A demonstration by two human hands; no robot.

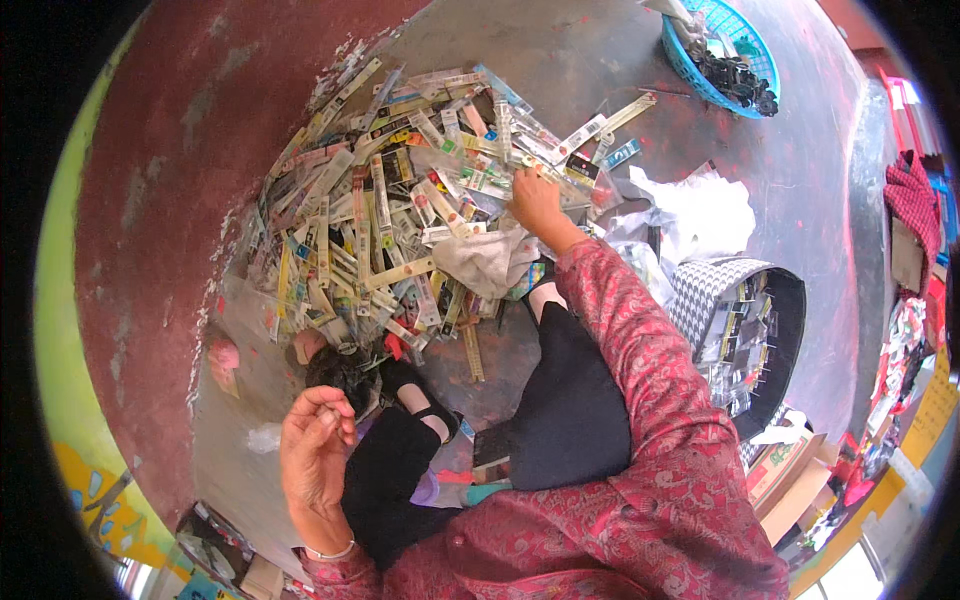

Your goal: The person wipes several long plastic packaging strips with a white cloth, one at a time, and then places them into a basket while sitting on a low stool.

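A big heap of narrow flat packets (390, 200) in clear wrappers with coloured cards lies on the floor before me. My right hand (535, 200) reaches forward onto the heap's right side, fingers pressed down among the packets; whether it grips one I cannot tell. My left hand (315, 445) is raised near my left knee, its fingers curled inward, apparently with nothing in them. A small dark pile (340, 370) sits just beyond it. My legs in black trousers (570, 400) stretch toward the heap.
A round dark bin with a patterned wall (715, 290) holds more packets at my right. A blue plastic basket (725, 45) with dark pieces stands far right. White plastic bags (700, 205), a grey cloth (485, 260) and cardboard boxes (790, 470) lie around.
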